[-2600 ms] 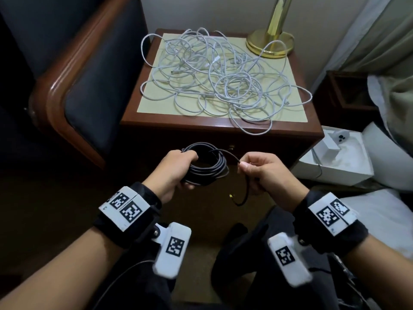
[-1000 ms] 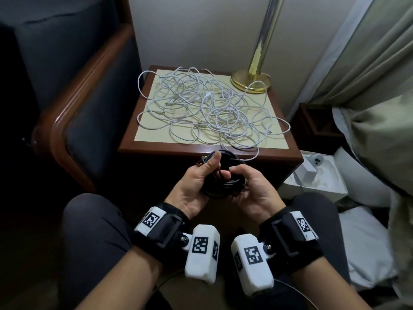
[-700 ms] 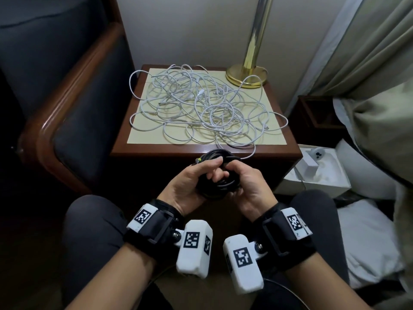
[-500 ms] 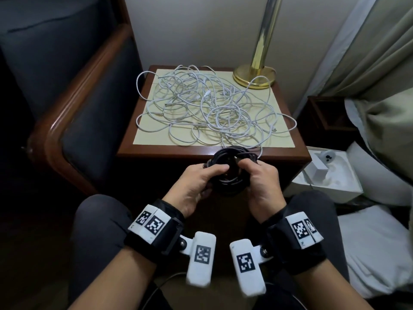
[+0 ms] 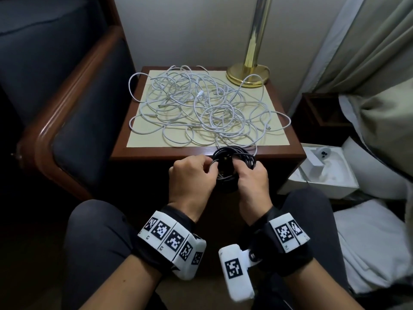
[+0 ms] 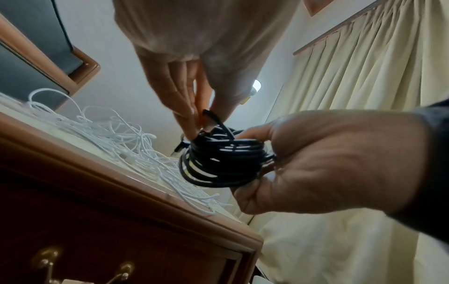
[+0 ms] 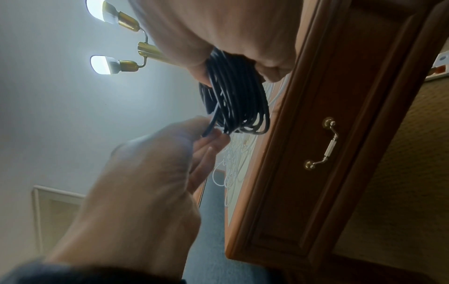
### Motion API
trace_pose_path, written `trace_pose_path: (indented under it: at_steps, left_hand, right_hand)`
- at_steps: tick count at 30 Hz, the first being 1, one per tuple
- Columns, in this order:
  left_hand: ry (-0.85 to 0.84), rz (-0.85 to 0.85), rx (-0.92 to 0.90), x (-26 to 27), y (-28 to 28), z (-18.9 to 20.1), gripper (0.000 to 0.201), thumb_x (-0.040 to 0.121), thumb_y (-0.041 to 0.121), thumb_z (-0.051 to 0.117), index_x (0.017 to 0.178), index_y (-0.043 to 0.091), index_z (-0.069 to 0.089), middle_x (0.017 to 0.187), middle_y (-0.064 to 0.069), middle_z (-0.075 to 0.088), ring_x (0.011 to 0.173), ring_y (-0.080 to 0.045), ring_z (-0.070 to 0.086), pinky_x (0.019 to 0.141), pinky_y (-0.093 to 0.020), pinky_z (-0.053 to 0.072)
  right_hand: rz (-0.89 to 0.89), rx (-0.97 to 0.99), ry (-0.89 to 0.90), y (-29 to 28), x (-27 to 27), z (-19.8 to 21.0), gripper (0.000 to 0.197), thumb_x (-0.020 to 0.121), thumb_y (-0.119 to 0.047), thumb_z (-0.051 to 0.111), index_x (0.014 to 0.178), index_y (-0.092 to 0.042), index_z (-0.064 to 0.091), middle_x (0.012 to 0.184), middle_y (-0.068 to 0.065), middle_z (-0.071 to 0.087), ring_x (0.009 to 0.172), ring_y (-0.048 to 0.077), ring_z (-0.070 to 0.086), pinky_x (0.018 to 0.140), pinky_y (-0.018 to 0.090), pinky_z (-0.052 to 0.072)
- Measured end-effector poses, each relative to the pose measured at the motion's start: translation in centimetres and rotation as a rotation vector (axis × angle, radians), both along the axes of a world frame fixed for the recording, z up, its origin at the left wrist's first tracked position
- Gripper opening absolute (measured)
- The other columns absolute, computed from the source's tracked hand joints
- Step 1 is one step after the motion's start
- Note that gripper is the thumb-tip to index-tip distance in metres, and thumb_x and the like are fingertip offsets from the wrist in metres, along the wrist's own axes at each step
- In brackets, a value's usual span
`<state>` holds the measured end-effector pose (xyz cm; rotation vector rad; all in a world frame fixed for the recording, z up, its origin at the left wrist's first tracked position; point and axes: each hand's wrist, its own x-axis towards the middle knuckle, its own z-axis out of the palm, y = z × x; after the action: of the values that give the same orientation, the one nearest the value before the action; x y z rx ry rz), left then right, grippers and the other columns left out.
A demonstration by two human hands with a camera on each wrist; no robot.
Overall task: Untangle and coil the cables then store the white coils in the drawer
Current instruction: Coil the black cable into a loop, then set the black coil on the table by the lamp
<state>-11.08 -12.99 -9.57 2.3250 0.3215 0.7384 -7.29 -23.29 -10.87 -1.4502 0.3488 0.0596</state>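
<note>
A black cable coil (image 5: 233,156) hangs in front of the nightstand's front edge (image 5: 156,153), between both hands. My right hand (image 5: 238,165) grips the coil's right side, fingers curled through the loops. My left hand (image 5: 211,167) pinches the black cable's end against the coil; the left wrist view shows the black coil (image 6: 223,163) and the pinched end (image 6: 209,119). A tangle of white cables (image 5: 201,108) lies loose on the cream mat on top. The drawer front (image 7: 340,134) with its brass handle (image 7: 320,142) is closed.
A brass lamp base (image 5: 247,74) stands at the nightstand's back right corner. A dark armchair with a wooden arm (image 5: 67,130) is close on the left. An open white box (image 5: 321,173), bedding and curtains crowd the right. My knees are below the hands.
The loose black tail that hung from my right hand is now wound into the coil. Both hands have closed in on the coil and lifted it to the nightstand's front edge.
</note>
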Motion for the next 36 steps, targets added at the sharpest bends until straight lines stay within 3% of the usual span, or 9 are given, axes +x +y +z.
trace_pose_path:
  at_steps: [2,5,10,16,24,26,29,32,36]
  left_hand:
    - [-0.12,-0.031,-0.001,-0.1,-0.2,-0.3,0.013,0.079,0.029,0.072,0.079,0.016,0.075,0.07,0.002,0.072,0.066,-0.019,0.068,0.065,-0.032,0.055]
    - [-0.192,-0.03,-0.194,-0.1,-0.2,-0.7,0.011,0.083,0.023,0.073,0.081,0.015,0.066,0.072,0.007,0.067,0.065,-0.005,0.062,0.065,-0.019,0.049]
    - [0.095,0.084,-0.519,0.9,0.8,-1.5,0.02,0.085,0.035,0.071,0.078,0.018,0.063,0.067,0.001,0.069,0.072,-0.014,0.066,0.071,-0.026,0.049]
    - [0.294,-0.095,-0.489,1.8,1.5,-2.5,0.046,0.093,0.054,0.052,0.075,0.017,0.071,0.069,0.003,0.071,0.076,-0.017,0.069,0.08,-0.036,0.053]
    - [0.262,-0.217,-0.473,4.6,2.3,-1.0,0.047,0.099,0.043,0.048,0.068,0.017,0.072,0.065,0.002,0.071,0.067,-0.012,0.068,0.076,-0.031,0.053]
    - [0.218,-0.156,-0.373,6.3,3.3,-1.0,0.039,0.098,0.038,0.051,0.072,0.017,0.071,0.077,0.002,0.071,0.082,-0.016,0.066,0.079,-0.029,0.046]
    - [0.165,-0.003,-0.222,9.4,5.0,-2.0,0.019,0.093,0.031,0.057,0.098,0.015,0.066,0.112,-0.005,0.059,0.113,-0.023,0.051,0.096,-0.028,0.034]
    - [0.274,0.143,-0.135,12.7,6.7,-4.1,0.041,0.091,0.038,0.058,0.126,0.018,0.054,0.142,-0.007,0.038,0.136,-0.027,0.028,0.111,-0.039,0.022]
    - [0.459,0.263,-0.053,15.6,7.3,-6.0,0.053,0.093,0.048,0.049,0.14,0.023,0.043,0.158,-0.006,0.019,0.144,-0.027,0.012,0.113,-0.05,0.013]
  right_hand:
    - [-0.01,0.052,0.032,-0.1,0.2,0.0,0.044,0.063,-0.037,0.068,0.092,-0.005,0.064,0.092,0.015,0.071,0.084,0.03,0.069,0.075,0.045,0.058]
    - [-0.033,0.229,0.057,-0.7,0.9,0.2,0.015,0.087,-0.012,0.062,0.097,0.0,0.065,0.089,0.014,0.07,0.077,0.025,0.067,0.068,0.034,0.055]
    - [0.058,0.34,0.038,-1.7,0.8,0.4,0.01,0.091,-0.01,0.058,0.101,-0.007,0.062,0.069,-0.001,0.063,0.061,0.012,0.062,0.055,0.027,0.051]
    - [0.113,0.452,0.053,-2.7,0.6,0.2,0.016,0.09,-0.011,0.058,0.104,-0.004,0.063,0.069,0.003,0.061,0.063,0.016,0.059,0.064,0.033,0.049]
    - [-0.001,0.634,0.134,-4.9,3.2,1.3,0.008,0.092,-0.006,0.056,0.094,-0.002,0.063,0.07,0.005,0.066,0.05,0.01,0.06,0.046,0.021,0.049]
    - [-0.038,0.656,0.147,-6.0,4.6,2.0,0.003,0.091,-0.007,0.058,0.091,-0.005,0.061,0.07,0.004,0.059,0.053,0.01,0.057,0.046,0.021,0.05]
    - [-0.086,0.661,0.158,-7.9,7.4,2.8,0.006,0.09,-0.011,0.06,0.085,-0.01,0.057,0.064,0.0,0.049,0.05,0.01,0.052,0.05,0.028,0.054]
    - [-0.105,0.635,0.13,-9.6,10.8,3.9,0.006,0.091,-0.016,0.059,0.086,-0.013,0.057,0.069,-0.003,0.05,0.058,0.011,0.054,0.056,0.028,0.054]
    - [-0.137,0.589,0.087,-11.0,15.6,5.5,0.018,0.093,-0.016,0.05,0.074,-0.015,0.051,0.067,-0.003,0.047,0.062,0.016,0.054,0.06,0.027,0.044]
